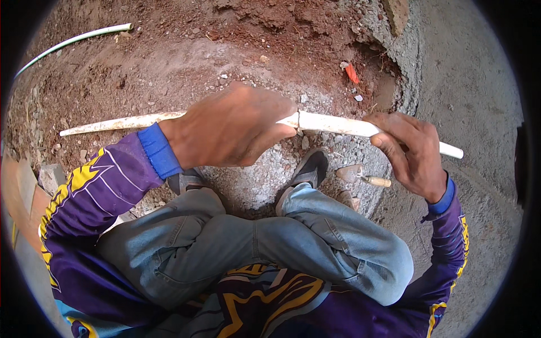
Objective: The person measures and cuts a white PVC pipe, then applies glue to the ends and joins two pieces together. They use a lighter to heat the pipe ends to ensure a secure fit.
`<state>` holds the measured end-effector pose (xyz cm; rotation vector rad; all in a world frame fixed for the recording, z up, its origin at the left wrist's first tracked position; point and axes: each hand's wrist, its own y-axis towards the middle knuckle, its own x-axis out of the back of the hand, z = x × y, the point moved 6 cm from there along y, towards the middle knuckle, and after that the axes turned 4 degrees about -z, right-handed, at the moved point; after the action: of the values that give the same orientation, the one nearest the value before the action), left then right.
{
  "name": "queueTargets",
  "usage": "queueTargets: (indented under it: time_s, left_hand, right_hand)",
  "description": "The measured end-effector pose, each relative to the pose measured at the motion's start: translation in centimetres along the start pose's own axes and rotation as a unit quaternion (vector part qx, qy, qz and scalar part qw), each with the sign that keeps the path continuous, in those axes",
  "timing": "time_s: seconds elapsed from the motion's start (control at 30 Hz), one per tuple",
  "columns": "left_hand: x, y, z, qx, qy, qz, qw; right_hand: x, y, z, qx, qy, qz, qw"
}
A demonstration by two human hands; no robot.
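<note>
A long white plastic pipe (332,124), smeared with brown dirt, lies across in front of me above the ground. My left hand (234,127) is closed round its middle, slightly blurred, fingers above and thumb below. Just right of those fingertips a thin dark line or ring (298,120) crosses the pipe; I cannot tell whether it is a cut, a joint or something thin wrapped there. Toward the right end my right hand (411,149) grips the pipe, with a short white end sticking out beyond it. The left part of the pipe tapers away past my left wrist.
A trowel (363,176) with a wooden handle lies by my right shoe (311,168). Reddish soil and rubble (169,62) spread ahead, with an orange scrap (352,73) on them. Another pale pipe (79,38) lies at the far left. Grey concrete (468,84) runs along the right.
</note>
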<state>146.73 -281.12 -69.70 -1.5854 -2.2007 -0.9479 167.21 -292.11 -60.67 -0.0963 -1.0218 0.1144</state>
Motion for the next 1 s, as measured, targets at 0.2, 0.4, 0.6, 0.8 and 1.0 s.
queueTargets:
  time_s: [0.2,0.4,0.6,0.8,1.0]
  left_hand:
    - [-0.8,-0.2,1.2,0.046,-0.053,0.071,0.995]
    - [0.5,-2.9,2.5,0.226,0.07,0.22,0.946]
    - [-0.1,-4.1,2.2,0.115,0.205,-0.029,0.971]
    - [-1.5,-3.2,3.2,0.121,0.191,-0.009,0.974]
    - [1.8,-4.5,0.2,0.138,0.249,-0.048,0.957]
  right_hand:
    - [-0.4,0.6,-0.4,0.007,-0.06,0.082,0.995]
    - [-1.0,-0.7,0.9,0.07,-0.195,0.022,0.978]
    - [-2.8,-0.5,2.3,0.107,-0.289,0.001,0.951]
    - [-2.3,0.2,1.9,0.056,-0.284,0.026,0.957]
    - [-2.3,1.3,3.5,0.067,-0.224,0.075,0.969]
